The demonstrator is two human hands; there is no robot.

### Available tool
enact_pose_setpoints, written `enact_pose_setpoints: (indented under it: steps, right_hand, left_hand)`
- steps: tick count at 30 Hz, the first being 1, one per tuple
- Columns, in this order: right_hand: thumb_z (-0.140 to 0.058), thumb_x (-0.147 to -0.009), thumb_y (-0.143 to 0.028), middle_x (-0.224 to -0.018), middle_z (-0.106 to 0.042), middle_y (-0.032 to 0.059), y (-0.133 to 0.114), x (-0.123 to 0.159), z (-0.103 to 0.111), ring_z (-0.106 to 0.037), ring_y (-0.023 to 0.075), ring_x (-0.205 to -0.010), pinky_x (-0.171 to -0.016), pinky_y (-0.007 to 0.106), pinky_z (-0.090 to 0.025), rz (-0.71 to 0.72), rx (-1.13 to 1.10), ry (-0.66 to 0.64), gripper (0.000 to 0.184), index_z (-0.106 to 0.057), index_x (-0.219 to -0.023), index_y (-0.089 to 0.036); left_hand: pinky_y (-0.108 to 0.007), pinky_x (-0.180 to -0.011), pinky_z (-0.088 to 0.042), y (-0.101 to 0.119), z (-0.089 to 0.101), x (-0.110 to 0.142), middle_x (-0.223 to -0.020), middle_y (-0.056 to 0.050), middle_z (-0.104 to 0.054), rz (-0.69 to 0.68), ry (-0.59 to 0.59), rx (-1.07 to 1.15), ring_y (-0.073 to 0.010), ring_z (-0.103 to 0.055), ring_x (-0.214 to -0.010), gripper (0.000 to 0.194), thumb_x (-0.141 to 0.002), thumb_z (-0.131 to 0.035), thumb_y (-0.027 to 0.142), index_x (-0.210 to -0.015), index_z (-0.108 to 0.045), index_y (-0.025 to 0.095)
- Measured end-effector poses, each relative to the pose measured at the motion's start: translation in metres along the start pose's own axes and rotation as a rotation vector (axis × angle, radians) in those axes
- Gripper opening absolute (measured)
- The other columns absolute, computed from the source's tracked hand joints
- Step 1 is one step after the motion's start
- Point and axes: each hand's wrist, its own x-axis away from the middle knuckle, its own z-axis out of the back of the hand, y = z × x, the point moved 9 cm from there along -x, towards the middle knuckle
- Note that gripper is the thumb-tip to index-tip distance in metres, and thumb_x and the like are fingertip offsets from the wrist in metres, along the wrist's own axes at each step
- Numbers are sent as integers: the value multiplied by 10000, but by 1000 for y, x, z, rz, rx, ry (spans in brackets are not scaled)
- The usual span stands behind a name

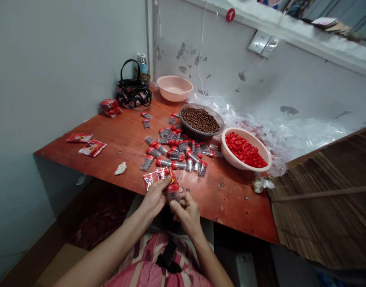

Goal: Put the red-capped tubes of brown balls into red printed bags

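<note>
At the near edge of the tabletop (111,135), I have both hands working just above the wood, over the person's pink striped top (147,259). The left grip (153,197) is narrow, pinched on a red-printed foil packet (155,177) whose far end points toward 10 o'clock. The right grip (187,213) is narrow too, its fingers (178,205) closed round a clear vial (173,196) of dark beads with a red cap. The cap sits against the packet's near end, and from here I cannot tell whether the vial is inside it.

Taking the hands as centre, a loose scatter of capped vials (177,153) lies at 12 o'clock, a grey bowl of brown beads (197,135) at 1, and a peach bowl of red caps (229,157) at 2, beside a drift of clear plastic wrappers (284,135). A pink basin (174,87) stands at 12 by the wall, a black floral handbag (133,91) at 11, and more red packets (93,148) at 10.
</note>
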Motion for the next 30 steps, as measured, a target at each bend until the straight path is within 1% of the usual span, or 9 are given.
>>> enact_pose_setpoints:
  steps: [3,6,9,12,16,22,24,27,30]
  right_hand:
    - [-562,-735,-344,-501,-511,-75,-1,-1,2,-433,57,-346,-339,153,-340,12,0,45,186,-473,-777,-186]
    - [-567,-734,-331,-508,-512,-73,-3,-1,3,-442,62,-365,-354,158,-354,40,13,79,174,-473,-768,-189]
    - [-577,-727,-323,-503,-511,-73,-4,-1,4,-439,62,-371,-364,160,-362,69,22,99,168,-480,-765,-192]
    - [-573,-725,-345,-508,-528,-67,3,-3,1,-433,57,-344,-332,154,-340,29,-57,51,193,-467,-765,-188]
    - [-563,-727,-371,-491,-541,-58,12,-6,-6,-413,47,-298,-291,136,-285,-58,-202,-52,233,-440,-753,-174]
    - [-606,-706,-315,-486,-492,-85,5,-6,8,-429,47,-345,-334,137,-339,7,-141,116,212,-454,-769,-181]
    - [-618,-693,-307,-499,-504,-83,5,-5,5,-464,63,-359,-340,147,-360,7,-188,84,243,-456,-830,-188]
    - [-620,-691,-299,-645,-591,-29,2,-3,-5,-584,115,-509,-438,201,-459,27,-288,-41,339,-439,-959,-197]
    - [-574,-733,-323,-666,-610,-12,0,-3,-9,-605,124,-536,-497,236,-496,41,-305,-77,256,-454,-919,-193]
  left_hand:
    - [-283,-535,-502,2,-5,2,-643,-74,-650,-38,-58,-41,-180,-615,-563,170,-671,-641,257,-719,-596,100]
    - [-275,-561,-496,-4,-2,1,-669,-78,-658,-21,-54,-70,-181,-620,-600,173,-645,-665,227,-753,-603,107]
    - [-253,-555,-484,-10,2,1,-670,-93,-660,6,-44,-117,-179,-620,-605,159,-631,-675,219,-708,-615,94]
    - [-240,-493,-465,-12,4,2,-642,-90,-655,24,-49,-153,-160,-598,-529,170,-627,-673,229,-705,-629,85]
    - [-229,-370,-402,-13,-3,7,-579,-67,-629,61,-115,-222,-130,-530,-408,195,-642,-653,261,-716,-632,82]
    - [-250,-464,-452,-20,-3,11,-590,-54,-620,86,-106,-243,-140,-557,-481,165,-626,-667,237,-693,-627,91]
    - [-242,-424,-437,-20,-2,11,-576,-50,-613,96,-115,-217,-134,-541,-449,173,-633,-661,247,-703,-628,92]
    - [-226,-430,-440,-14,6,12,-602,-66,-619,80,-69,-152,-131,-548,-478,153,-646,-655,235,-674,-624,87]
    - [-244,-447,-454,-12,9,18,-579,-67,-606,68,-71,-121,-135,-544,-483,152,-662,-642,231,-658,-622,81]
